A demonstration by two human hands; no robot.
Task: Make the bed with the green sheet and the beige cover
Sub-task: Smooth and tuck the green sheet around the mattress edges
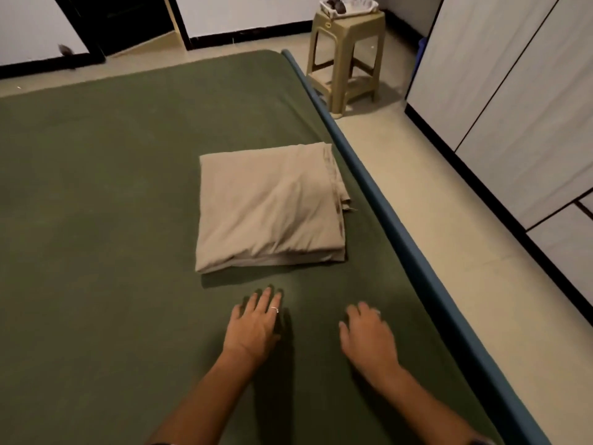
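Both hands are lying palm down with fingers straight and loosely spread, grasping nothing: the left hand (255, 322), a ring on one finger, and the right hand (367, 332) are resting side by side on the green sheet (96, 203). Just beyond the fingertips the folded beige cover (269, 207) is sitting on that sheet, near the bed's blue edge (401, 220). A plastic stool (346, 56) is standing on the floor beyond.
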